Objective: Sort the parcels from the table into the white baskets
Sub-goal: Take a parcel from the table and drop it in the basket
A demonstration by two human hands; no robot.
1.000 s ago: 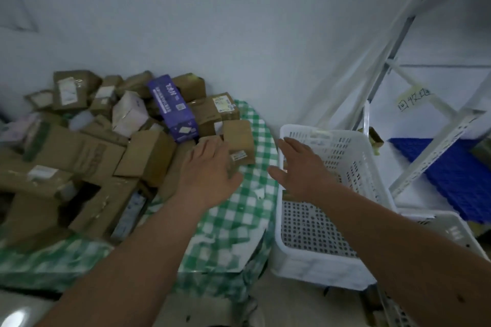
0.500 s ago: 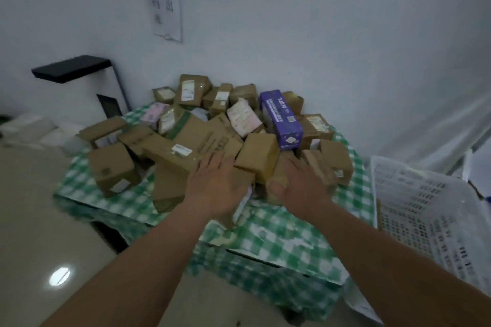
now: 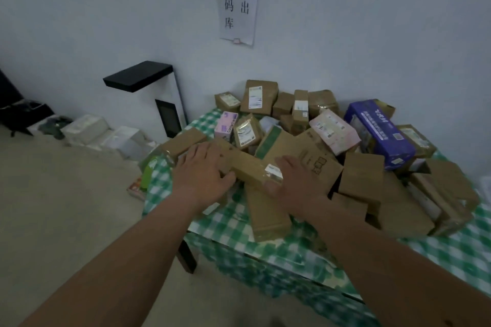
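- The room was dim, with a cold blue-grey cast over the wall [image 3: 345,34] and floor [image 3: 66,207].
- Light was soft and even; its source could not be placed, perhaps overhead.
- Shadows were faint, darkest under the bench [image 3: 265,255] and between the parcels [image 3: 318,146].
- Small glints showed on tape on one carton [image 3: 255,170].
- Wide-angle bending stretched both forearms toward the lower corners.
- Detail was soft and smeared; parcel labels were unreadable, though the wall notice [image 3: 237,0] stayed legible.

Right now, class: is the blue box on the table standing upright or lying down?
Lying down. The blue box rests lengthwise on the parcels at the pile's far right, its long printed face turned upward.
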